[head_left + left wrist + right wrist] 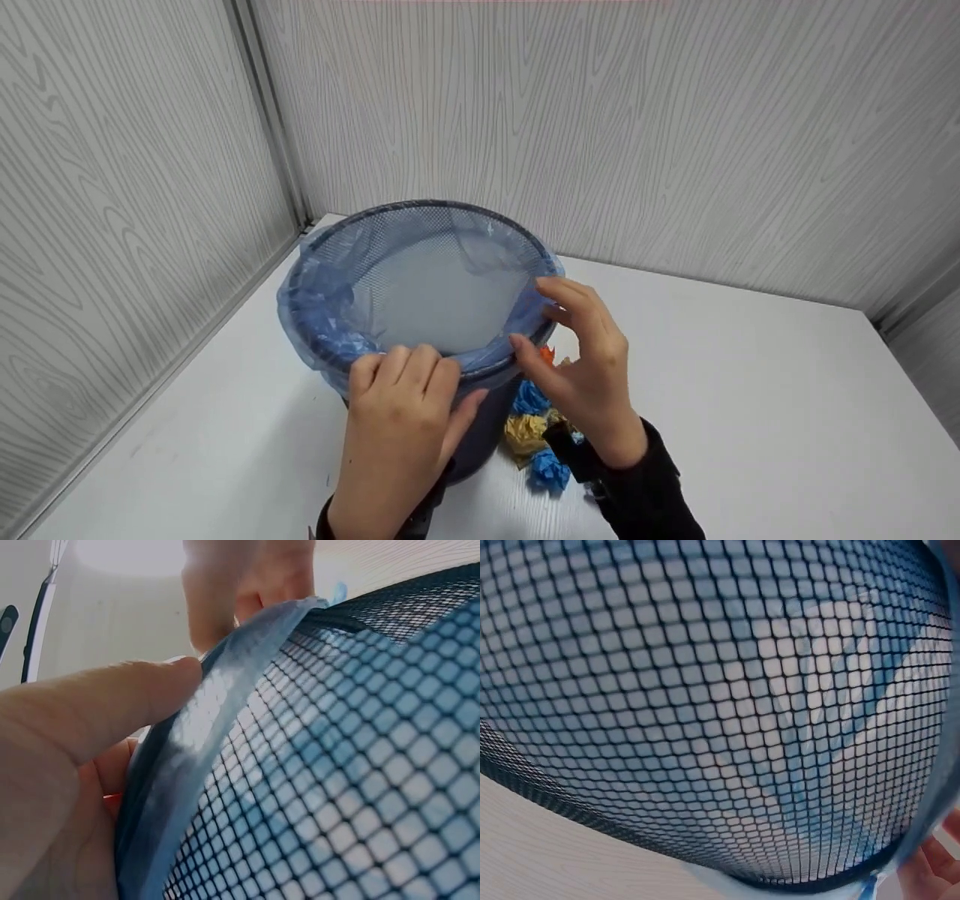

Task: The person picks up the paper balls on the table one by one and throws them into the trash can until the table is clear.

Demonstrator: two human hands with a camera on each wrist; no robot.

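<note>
A dark mesh waste bin (427,204) stands on a white table (750,390), lined with a thin blue plastic bag (319,315) folded over its rim. My left hand (405,375) grips the near rim, fingers curled over the bag's edge and thumb on the outside. The left wrist view shows that thumb (90,712) pressing the blue film (202,727) against the mesh (360,765). At the right rim my right hand (541,322) pinches the bag's edge between thumb and forefinger. The right wrist view is filled by mesh (705,690), with fingertips (930,866) at the lower right.
Several crumpled paper balls (534,427) in blue, tan and orange lie on the table by the bin's right foot, under my right wrist. Grey wood-grain walls (637,127) close in the left and back sides. Bare table stretches to the right.
</note>
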